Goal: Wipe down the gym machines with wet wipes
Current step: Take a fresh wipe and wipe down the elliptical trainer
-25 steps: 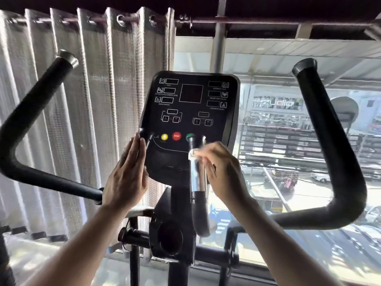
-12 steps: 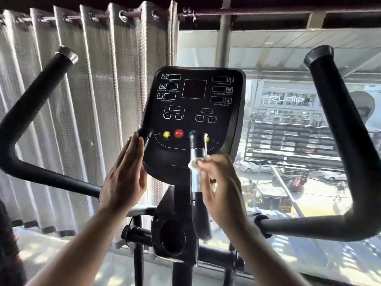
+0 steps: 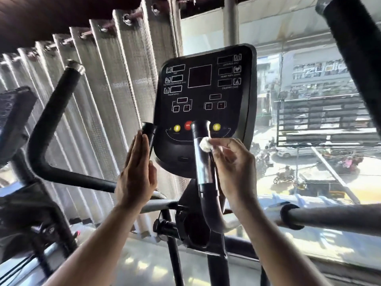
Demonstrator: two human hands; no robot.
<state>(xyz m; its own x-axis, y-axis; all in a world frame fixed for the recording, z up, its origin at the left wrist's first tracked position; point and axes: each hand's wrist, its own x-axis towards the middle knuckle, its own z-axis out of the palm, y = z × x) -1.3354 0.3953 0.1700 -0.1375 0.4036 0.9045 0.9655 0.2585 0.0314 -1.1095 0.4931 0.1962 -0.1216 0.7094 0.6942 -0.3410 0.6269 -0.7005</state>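
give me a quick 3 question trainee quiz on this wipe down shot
1. True or false: the right hand presses the wet wipe against the chrome sensor grip in front of the console.
2. Multiple choice: the left hand is
A. holding a spray bottle
B. flat and open beside the console's left edge
C. wrapped around the long left handlebar
3. Fill in: the round red button between the two yellow ones is partly hidden by the top of the ____.

Key
1. True
2. B
3. sensor grip
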